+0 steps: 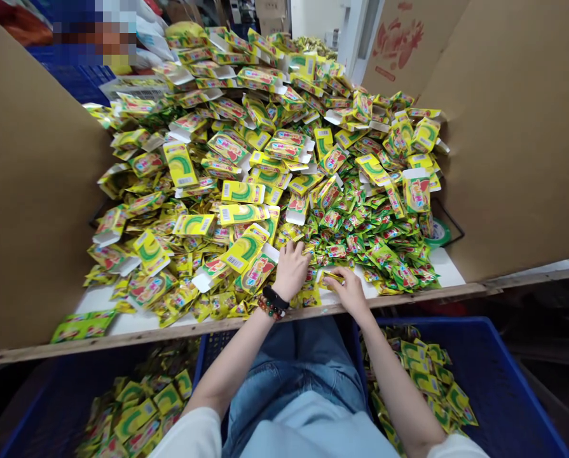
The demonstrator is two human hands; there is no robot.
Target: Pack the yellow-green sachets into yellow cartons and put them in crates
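My left hand (292,270), with a dark band and a beaded bracelet at the wrist, reaches palm down into small yellow sachets (291,233). Its fingers are bent and slightly apart; the fingertips partly hide what they touch. Close to the table's front edge, my right hand (349,291) pinches a small yellow carton (330,278) between thumb and fingers. Just left of my left hand lie printed cartons, one yellow and green (246,248) and one with a white end flap (258,270). Green sachets (355,219) are heaped beyond my right hand.
A high pile of open-ended cartons (260,79) fills the back. Cardboard walls (31,191) (517,159) flank the table. A roll of green tape (437,233) sits at the right. Below the wooden edge (170,332), blue crates (503,362) hold filled-looking cartons. A green packet strip (84,326) lies front left.
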